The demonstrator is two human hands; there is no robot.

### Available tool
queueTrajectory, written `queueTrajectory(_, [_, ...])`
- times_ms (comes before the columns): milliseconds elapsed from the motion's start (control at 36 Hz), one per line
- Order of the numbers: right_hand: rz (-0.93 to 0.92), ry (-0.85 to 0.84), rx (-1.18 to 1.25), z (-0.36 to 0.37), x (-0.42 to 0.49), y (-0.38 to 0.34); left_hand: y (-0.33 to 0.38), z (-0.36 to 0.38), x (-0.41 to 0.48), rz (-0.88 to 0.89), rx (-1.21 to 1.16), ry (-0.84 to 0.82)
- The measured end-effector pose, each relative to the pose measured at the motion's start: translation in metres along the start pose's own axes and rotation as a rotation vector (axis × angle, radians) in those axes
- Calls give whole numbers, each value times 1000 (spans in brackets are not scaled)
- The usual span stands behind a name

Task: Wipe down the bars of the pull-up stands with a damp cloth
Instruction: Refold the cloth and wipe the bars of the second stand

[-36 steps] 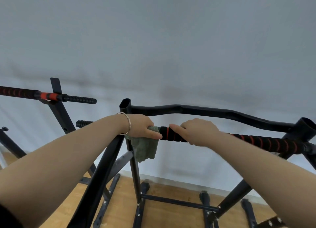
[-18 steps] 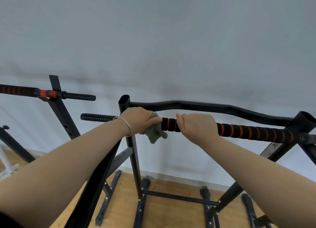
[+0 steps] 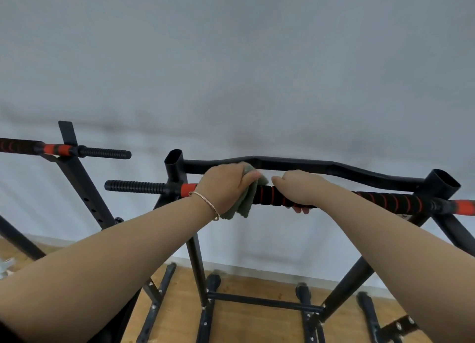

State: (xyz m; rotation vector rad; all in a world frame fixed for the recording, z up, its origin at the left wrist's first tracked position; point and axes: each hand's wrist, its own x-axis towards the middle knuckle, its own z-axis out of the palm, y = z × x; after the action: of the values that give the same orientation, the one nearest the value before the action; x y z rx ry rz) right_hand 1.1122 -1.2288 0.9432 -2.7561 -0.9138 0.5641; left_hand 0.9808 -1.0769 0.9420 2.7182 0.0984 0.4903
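Both my hands are on the front padded bar [image 3: 272, 196] of the nearer pull-up stand [image 3: 264, 303]: my left hand [image 3: 226, 185] closes its fingers around the grey-green cloth [image 3: 243, 205], wrapped over the bar near its left end with loose corners hanging below, so it can rub the padding all around. My right hand [image 3: 300, 188] grips the bare padding just beside the cloth, I think to hold the stand steady. The bar is black foam with thin red spiral lines, a plain red part by the left post [image 3: 174, 170] and a ribbed black end beyond.
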Motion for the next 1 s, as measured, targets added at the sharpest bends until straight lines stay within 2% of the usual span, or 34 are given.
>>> queueTrajectory(56, [16, -25, 23, 0, 0, 0, -5, 7, 1, 35, 129, -159])
queueTrajectory(111, [20, -38, 42, -1, 0, 0, -11, 12, 4, 51, 171, -246])
queueTrajectory(222, [46, -182, 114, -9, 0, 0, -21, 16, 16, 268, 486, -279])
queueTrajectory(278, [60, -253, 158, -13, 3, 1, -22, 19, 21, 297, 504, -294])
queueTrajectory(361, [56, -235, 179, -13, 4, 0, -18, 22, 23, 203, 418, -324])
queueTrajectory(472, [6, -59, 43, -5, 2, -4, -15, 20, 32, 131, 380, -425])
queueTrajectory(667, [-222, 284, -350, 10, -12, 0, -13, 11, 50, -3, 238, -639])
queueTrajectory(750, [-244, 406, -570, 25, -17, 10, -11, 7, 56, -59, 144, -705])
queueTrajectory(833, [-333, 614, -544, 40, -17, 21, -9, 5, 59, -95, 72, -772])
queueTrajectory(917, [-332, 490, -585, 31, -16, 14, -9, 8, 56, -100, 75, -728])
queueTrajectory(944, [-288, 404, -557, 24, -11, 13, -10, 9, 54, -94, 88, -694])
queueTrajectory(1000, [-139, 103, -280, 1, -6, 9, -11, 13, 48, -69, 121, -629])
